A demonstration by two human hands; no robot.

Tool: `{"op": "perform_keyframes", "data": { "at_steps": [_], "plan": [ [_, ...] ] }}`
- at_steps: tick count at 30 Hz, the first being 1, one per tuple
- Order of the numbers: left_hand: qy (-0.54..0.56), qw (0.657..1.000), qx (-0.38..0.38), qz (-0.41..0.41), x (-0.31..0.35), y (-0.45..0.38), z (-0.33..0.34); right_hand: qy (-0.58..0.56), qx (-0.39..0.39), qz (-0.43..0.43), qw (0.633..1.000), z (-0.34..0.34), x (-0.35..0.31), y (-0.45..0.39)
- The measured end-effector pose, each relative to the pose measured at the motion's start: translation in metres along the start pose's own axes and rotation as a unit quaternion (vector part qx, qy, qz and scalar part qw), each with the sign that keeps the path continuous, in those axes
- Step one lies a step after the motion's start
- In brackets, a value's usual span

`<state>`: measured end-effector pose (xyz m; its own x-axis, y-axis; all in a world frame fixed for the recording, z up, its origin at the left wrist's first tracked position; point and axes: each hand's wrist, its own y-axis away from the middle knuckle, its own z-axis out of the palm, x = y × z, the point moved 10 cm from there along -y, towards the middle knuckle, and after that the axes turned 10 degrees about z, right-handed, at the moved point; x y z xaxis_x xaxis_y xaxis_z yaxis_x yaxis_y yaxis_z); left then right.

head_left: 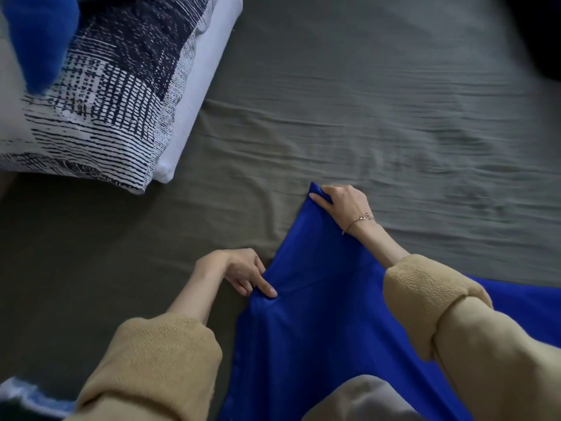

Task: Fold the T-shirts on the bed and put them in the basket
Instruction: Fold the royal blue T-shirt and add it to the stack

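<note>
A wrinkled grey-olive sheet (364, 101) covers the bed, lit softly and evenly. At upper left lies a pillow (106, 95) — white case with a navy dashed print — and a dark shape fills the top right corner.

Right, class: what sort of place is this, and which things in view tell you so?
Most likely a bedroom: both hands work on a blue T-shirt spread over a wrinkled grey-green bedsheet, with a patterned pillow at its upper left.

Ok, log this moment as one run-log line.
step: folding | item: bright blue fabric T-shirt on grey bed sheet | left hand: pinches edge | right hand: grips far corner | basket: unseen
</note>
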<state>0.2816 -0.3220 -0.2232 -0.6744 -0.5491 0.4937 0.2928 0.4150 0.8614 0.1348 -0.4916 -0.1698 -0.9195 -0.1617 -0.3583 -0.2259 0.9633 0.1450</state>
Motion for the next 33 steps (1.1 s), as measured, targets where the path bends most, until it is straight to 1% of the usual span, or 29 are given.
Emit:
{"op": "perform_keyframes", "data": {
  "at_steps": [2, 5, 6, 8, 9, 12, 14, 16, 17, 18, 19, 21, 23, 24, 27, 30, 31, 33],
  "plan": [
    [-0.02, 0.999, 0.018, -0.02, 0.002, 0.0, -0.004, -0.022, -0.013, 0.008, 1.0, 0.0, 0.005, 0.002],
    [-0.063, 0.994, 0.075, -0.049, 0.01, 0.001, -0.013, -0.079, -0.017, 0.038, 0.996, -0.012, 0.026, 0.005],
    [-0.087, 0.99, 0.099, -0.055, 0.015, 0.002, -0.017, -0.109, -0.017, 0.06, 0.992, -0.016, 0.038, 0.006],
    [-0.15, 0.971, 0.177, -0.053, 0.034, 0.008, -0.031, -0.149, -0.018, 0.108, 0.983, -0.025, 0.068, 0.011],
    [-0.187, 0.954, 0.23, -0.051, 0.047, 0.012, -0.039, -0.151, -0.021, 0.121, 0.981, -0.027, 0.083, 0.016],
    [-0.281, 0.882, 0.376, -0.036, 0.088, 0.025, -0.052, -0.113, -0.037, 0.134, 0.984, -0.033, 0.124, 0.038],
    [-0.315, 0.844, 0.434, -0.008, 0.115, 0.024, -0.043, -0.099, -0.053, 0.142, 0.983, -0.039, 0.151, 0.056],
    [-0.355, 0.807, 0.47, 0.046, 0.147, 0.019, -0.027, -0.07, -0.072, 0.154, 0.983, -0.049, 0.178, 0.076],
    [-0.381, 0.796, 0.464, 0.076, 0.162, 0.013, -0.017, -0.054, -0.084, 0.157, 0.982, -0.052, 0.189, 0.086],
    [-0.416, 0.789, 0.439, 0.106, 0.175, 0.004, -0.004, -0.034, -0.097, 0.156, 0.982, -0.055, 0.198, 0.095],
    [-0.458, 0.781, 0.402, 0.136, 0.187, -0.007, 0.011, -0.012, -0.111, 0.151, 0.982, -0.057, 0.206, 0.104],
    [-0.538, 0.752, 0.332, 0.186, 0.213, -0.025, 0.043, 0.029, -0.13, 0.144, 0.981, -0.065, 0.229, 0.122],
    [-0.576, 0.732, 0.298, 0.207, 0.23, -0.034, 0.061, 0.055, -0.136, 0.141, 0.979, -0.074, 0.251, 0.136],
    [-0.586, 0.731, 0.282, 0.204, 0.235, -0.038, 0.066, 0.07, -0.135, 0.141, 0.978, -0.079, 0.262, 0.143],
    [-0.618, 0.747, 0.197, 0.146, 0.232, -0.049, 0.073, 0.151, -0.142, 0.123, 0.97, -0.087, 0.288, 0.158],
    [-0.62, 0.771, 0.125, 0.08, 0.226, -0.061, 0.075, 0.244, -0.163, 0.142, 0.945, -0.099, 0.328, 0.172],
    [-0.615, 0.781, 0.1, 0.053, 0.222, -0.065, 0.078, 0.258, -0.16, 0.157, 0.94, -0.105, 0.344, 0.176],
    [-0.571, 0.817, 0.077, 0.023, 0.214, -0.069, 0.08, 0.268, -0.154, 0.182, 0.933, -0.113, 0.369, 0.181]
  ]
}}
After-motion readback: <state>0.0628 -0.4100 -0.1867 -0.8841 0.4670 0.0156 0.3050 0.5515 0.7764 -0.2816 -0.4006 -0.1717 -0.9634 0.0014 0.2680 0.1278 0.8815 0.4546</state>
